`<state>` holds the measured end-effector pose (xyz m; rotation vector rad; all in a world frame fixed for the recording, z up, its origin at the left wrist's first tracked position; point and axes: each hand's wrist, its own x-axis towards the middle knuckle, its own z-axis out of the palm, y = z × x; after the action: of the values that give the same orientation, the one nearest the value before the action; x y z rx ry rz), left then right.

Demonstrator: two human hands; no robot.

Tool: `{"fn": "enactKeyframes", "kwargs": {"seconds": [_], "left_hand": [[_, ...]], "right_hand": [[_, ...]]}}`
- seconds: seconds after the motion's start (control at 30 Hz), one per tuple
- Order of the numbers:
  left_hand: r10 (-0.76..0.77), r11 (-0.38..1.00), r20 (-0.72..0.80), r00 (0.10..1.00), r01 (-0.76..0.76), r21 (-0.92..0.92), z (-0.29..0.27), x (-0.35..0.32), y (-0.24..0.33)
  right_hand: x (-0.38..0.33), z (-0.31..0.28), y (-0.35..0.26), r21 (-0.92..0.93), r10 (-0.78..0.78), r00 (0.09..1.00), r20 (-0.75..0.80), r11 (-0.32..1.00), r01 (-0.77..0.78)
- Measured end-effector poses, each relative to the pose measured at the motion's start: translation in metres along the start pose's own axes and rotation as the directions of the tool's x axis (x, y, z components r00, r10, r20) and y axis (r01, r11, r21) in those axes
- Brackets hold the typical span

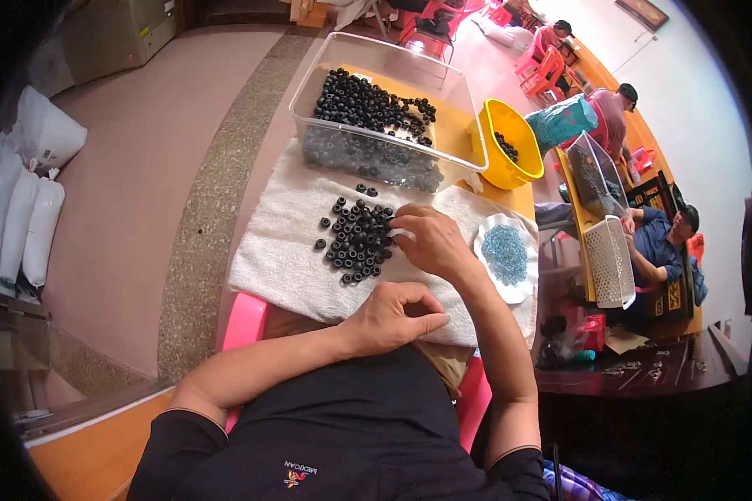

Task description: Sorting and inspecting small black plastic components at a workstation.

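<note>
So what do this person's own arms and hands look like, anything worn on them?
Both forearms are bare from the elbow down. The left hand and the right hand wear no gloves, and no rings, watch or bracelet can be seen. Short black sleeves end at about the elbows, part of a black top with a small printed logo on the chest.

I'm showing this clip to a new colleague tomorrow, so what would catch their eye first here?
Most likely the heap of small black rings spread on the white towel at the centre, with the right hand reaching into its edge. Just behind stands a clear plastic tub full of the same rings, a bright yellow bucket beside it. The left hand rests curled at the towel's near edge.
</note>
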<state>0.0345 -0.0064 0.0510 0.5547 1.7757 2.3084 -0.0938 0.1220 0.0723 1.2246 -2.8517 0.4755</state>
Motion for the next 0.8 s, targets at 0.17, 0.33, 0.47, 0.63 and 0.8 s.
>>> {"fn": "enactKeyframes", "kwargs": {"seconds": [0.17,0.33,0.47,0.63,0.8], "left_hand": [[0.001,1.0,0.003,1.0,-0.001,0.016,-0.001,0.0,-0.003],[0.017,1.0,-0.007,1.0,-0.017,0.006,0.0,-0.001,-0.002],[0.011,1.0,-0.011,1.0,-0.01,0.029,0.001,-0.001,0.001],[-0.011,1.0,-0.008,1.0,0.011,0.014,0.001,-0.001,0.001],[0.039,0.995,-0.002,0.999,-0.039,0.097,0.002,-0.002,-0.003]], "right_hand": [[0.009,0.01,-0.002,-0.011,0.013,0.999,0.049,1.0,-0.012],[0.014,0.009,-0.007,-0.027,0.061,0.995,0.082,0.998,-0.059],[0.014,0.01,-0.007,-0.039,0.11,0.992,0.057,0.993,-0.108],[0.008,0.017,-0.001,-0.021,0.118,0.993,-0.03,0.993,-0.119],[0.003,0.015,-0.002,0.012,0.107,0.994,-0.026,0.994,-0.107]]}}
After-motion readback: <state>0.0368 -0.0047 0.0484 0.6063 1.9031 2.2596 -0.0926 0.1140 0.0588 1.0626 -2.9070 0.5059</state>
